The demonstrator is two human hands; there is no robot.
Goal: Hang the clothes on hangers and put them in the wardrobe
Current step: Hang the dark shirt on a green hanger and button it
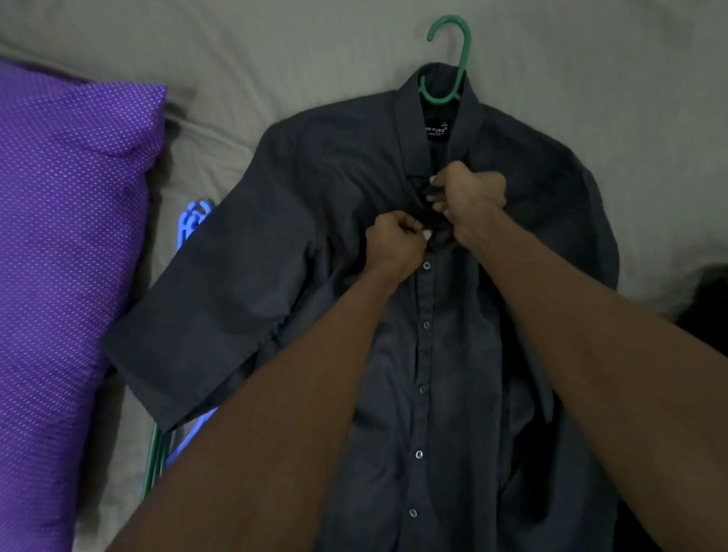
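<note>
Dark shirt (394,319) lies flat on the bed (280,42), green hanger (449,58) already inside the collar. L hand (393,245) & R hand (468,192) both pinch the front near the top button. Cloth looks soft, light, floppy, so prob best lifted by the hook.

Both bare forearms reach forward from the bottom edge, converging over the dark shirt (427,320) just below its collar. The left hand (395,243) is curled into a fist, fingers (410,227) pinching the shirt's front edge. The right hand (468,192) sits just above it, nearer the collar, also curled and apparently gripping the opposite edge, though its fingertips are partly hidden.
</note>
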